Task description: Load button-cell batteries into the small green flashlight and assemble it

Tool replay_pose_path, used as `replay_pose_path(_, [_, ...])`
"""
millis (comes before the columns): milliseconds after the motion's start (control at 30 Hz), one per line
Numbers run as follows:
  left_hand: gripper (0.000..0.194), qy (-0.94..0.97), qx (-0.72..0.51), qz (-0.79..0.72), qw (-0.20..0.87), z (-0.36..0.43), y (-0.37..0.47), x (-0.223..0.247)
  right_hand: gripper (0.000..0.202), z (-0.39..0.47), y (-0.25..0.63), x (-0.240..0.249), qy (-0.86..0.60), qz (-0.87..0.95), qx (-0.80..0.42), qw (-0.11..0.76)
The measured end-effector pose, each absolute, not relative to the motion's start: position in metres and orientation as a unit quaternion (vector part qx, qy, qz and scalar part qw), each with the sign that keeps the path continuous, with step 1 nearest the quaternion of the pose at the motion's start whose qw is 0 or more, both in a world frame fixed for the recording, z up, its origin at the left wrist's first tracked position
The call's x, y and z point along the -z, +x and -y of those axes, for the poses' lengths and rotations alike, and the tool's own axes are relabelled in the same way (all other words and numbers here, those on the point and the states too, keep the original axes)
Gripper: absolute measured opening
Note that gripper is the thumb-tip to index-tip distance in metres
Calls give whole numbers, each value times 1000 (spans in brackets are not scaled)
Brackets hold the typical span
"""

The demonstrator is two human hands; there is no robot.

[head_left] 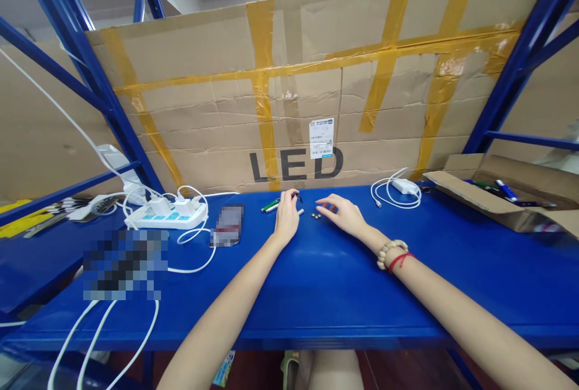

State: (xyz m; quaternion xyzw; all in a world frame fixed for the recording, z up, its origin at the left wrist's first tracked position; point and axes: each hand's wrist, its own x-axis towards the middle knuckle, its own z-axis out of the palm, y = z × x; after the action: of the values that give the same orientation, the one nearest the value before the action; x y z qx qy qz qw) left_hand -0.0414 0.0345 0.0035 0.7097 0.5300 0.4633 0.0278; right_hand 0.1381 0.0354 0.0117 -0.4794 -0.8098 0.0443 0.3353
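My left hand [287, 219] rests on the blue table with its fingers curled. A small dark piece [298, 198] shows at its fingertips, too small to name, and a short silver cylinder [301, 211] pokes out by the thumb. Just left of this hand lies a green and silver pen [270, 205], partly hidden by the fingers. Several small silver button cells [315, 216] lie between the two hands. My right hand [344, 214] hovers to their right, fingers apart and nothing visible in them; a beaded bracelet and red string circle that wrist.
Left are a phone [227, 225], a white power strip [167, 219] with plugs and loose white cables, and a blurred dark object [124, 263]. Right are a coiled white cable with adapter [406, 186] and an open cardboard box [486, 206] holding pens. Cardboard [217, 131] walls the back.
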Motion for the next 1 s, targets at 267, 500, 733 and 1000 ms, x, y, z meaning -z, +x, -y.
replay_pose_path(267, [24,799,-413,-437,17,-22,-35,-9,30,-32,128,-10,-387,847,-73,357])
replay_pose_path(500, [23,814,-388,-431,23,-21,-33,-10,18,-32,127,-9,-398,849,-61,343])
replay_pose_path(733, [19,786,-389,-481,4,-20,-34,-12,22,-31,129,-11,-403,842,-57,354])
replay_pose_path(1000, [25,778,-366,-510,-37,-17,-31,-14,30,-34,129,-11,-412,825,-69,380])
